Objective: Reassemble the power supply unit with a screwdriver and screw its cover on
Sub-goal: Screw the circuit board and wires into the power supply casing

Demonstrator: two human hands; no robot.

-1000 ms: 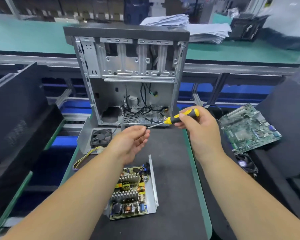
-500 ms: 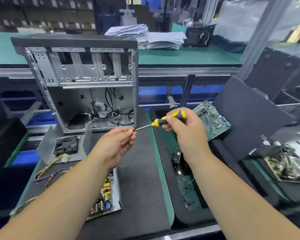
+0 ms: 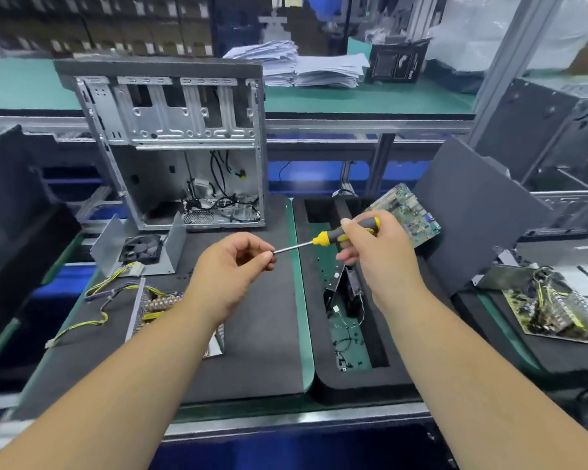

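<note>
My right hand grips the yellow and grey handle of a screwdriver held level above the black foam mat. My left hand pinches the tip of its metal shaft between thumb and fingers. The open power supply base with its circuit board lies on the mat under my left forearm, yellow wires trailing to the left. The grey metal cover with the black fan stands behind it, near the case.
An empty computer case stands upright at the back of the mat. A foam tray on the right holds small parts, a green motherboard leaning at its far end. Another circuit board lies far right.
The view has swung right, then partly back. Both hands kept their hold on the screwdriver and moved with it over the mat's right edge.
</note>
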